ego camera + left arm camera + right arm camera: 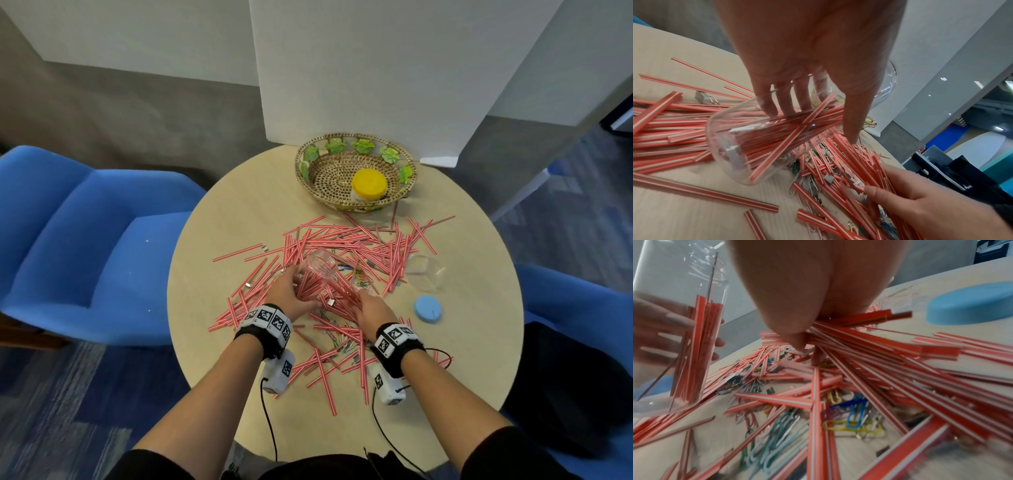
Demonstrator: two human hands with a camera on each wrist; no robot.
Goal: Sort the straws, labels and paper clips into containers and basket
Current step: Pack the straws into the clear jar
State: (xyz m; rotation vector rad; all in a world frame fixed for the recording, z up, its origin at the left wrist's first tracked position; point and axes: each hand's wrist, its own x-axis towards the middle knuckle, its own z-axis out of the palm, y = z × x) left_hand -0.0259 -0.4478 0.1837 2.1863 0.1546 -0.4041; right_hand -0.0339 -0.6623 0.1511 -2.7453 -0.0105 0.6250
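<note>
Red-and-white striped straws [359, 243] lie scattered over the round table [239, 212], mixed with coloured paper clips [855, 418] and small grey labels [263, 247]. My left hand [291, 291] grips a clear plastic jar [317, 267], tilted on its side and partly filled with straws. In the left wrist view the fingers and thumb of my left hand [812, 126] wrap round the jar [756, 138]. My right hand [371, 308] rests on the pile just right of the jar's mouth. Seen from the right wrist, my right hand [809, 350] pinches a bundle of straws [869, 340].
A woven basket [305, 178] at the table's far side holds a yellow-lidded jar [369, 185]. An empty clear container [424, 270] and a blue lid [427, 308] sit to the right. Blue chairs [85, 222] flank the table. White panels stand behind it.
</note>
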